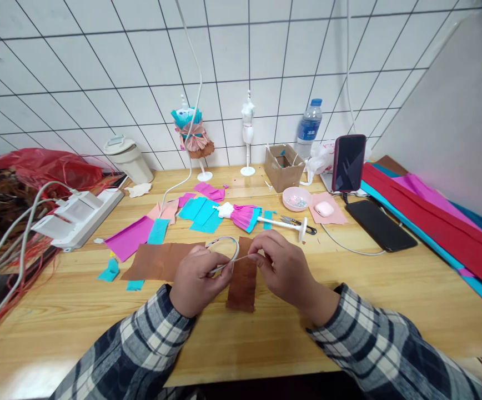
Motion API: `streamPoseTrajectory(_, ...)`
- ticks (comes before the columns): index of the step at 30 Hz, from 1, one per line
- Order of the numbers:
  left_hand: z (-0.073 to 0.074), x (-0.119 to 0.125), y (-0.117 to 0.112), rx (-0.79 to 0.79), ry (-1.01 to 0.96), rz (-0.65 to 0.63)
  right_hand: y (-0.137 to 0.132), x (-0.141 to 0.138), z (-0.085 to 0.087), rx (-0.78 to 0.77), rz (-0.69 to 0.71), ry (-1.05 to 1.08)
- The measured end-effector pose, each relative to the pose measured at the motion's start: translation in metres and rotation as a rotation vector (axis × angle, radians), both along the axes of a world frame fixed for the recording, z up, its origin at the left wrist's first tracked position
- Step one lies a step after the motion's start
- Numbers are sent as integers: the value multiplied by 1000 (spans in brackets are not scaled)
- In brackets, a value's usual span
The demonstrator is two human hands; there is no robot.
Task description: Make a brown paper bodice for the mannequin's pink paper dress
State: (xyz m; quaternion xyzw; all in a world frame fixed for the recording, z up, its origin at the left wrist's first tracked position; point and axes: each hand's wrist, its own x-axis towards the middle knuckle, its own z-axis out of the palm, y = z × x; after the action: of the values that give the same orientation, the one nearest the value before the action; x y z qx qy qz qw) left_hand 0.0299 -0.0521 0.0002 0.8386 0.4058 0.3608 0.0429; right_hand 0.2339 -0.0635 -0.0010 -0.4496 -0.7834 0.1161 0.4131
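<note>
My left hand (197, 280) and my right hand (285, 266) are both pinched on a thin white strip (228, 247) that loops up between them. They hover over a narrow brown crepe paper strip (241, 280) lying on the wooden table (391, 289). A wider brown paper piece (157, 261) lies just left of my left hand. Beyond the hands a small white doll mannequin (241, 214) in a pink and teal pleated skirt lies on its side on its stand.
Pink and teal paper scraps (130, 236) are scattered at mid-left. Scissors (297, 222), a pink dish (296, 198), an earbud case (324, 209), a cardboard box (283, 166), two phones (380, 225), a water bottle (309, 128), two upright mannequins (247, 130) and paper rolls (432, 222) stand behind and right. Cables and a white device (78, 214) lie left.
</note>
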Motion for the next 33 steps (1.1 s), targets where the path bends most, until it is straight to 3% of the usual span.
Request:
streamPoseTrajectory(4, 0, 3, -2, -281, -198, 145, -8, -2, 3, 237, 24, -132)
streamPoseTrajectory(6, -1, -6, 6, -377, -340, 286, -12, 1, 5, 360, 11, -148)
streamPoseTrajectory(9, -4, -38, 30, -302, -524, 574, -11, 8, 8, 382, -11, -22)
streamPoseTrajectory(12, -7, -74, 55, -247, -209, 612, -1, 13, 4, 65, 30, 185)
streamPoseTrajectory(15, -11, -90, 66, -337, 232, 423, 9, 14, -5, -278, 102, 183)
streamPoseTrajectory(17, -12, -88, 64, -347, 475, 380, 11, 13, -9, -319, 88, 11)
streamPoseTrajectory(19, -12, -79, 56, -278, 625, 500, 7, 11, -11, -291, 39, -190)
streamPoseTrajectory(22, -7, -66, 44, -112, 665, 709, 0, 5, -10, -295, 61, -383)
streamPoseTrajectory(24, -3, -62, 40, -42, 609, 772, 0, 3, -11, -304, 125, -446)
streamPoseTrajectory(26, -1, -60, 39, -39, 501, 683, 5, 2, -14, -302, 176, -472)
streamPoseTrajectory(27, -1, -58, 39, -65, 430, 562, 9, 3, -17, -300, 196, -475)
streamPoseTrajectory(31, -5, -40, 32, -261, 276, -172, 28, 7, -24, -262, 277, -407)
streamPoseTrajectory(33, -8, -27, 26, -319, 296, -304, 32, 10, -24, -221, 294, -259)
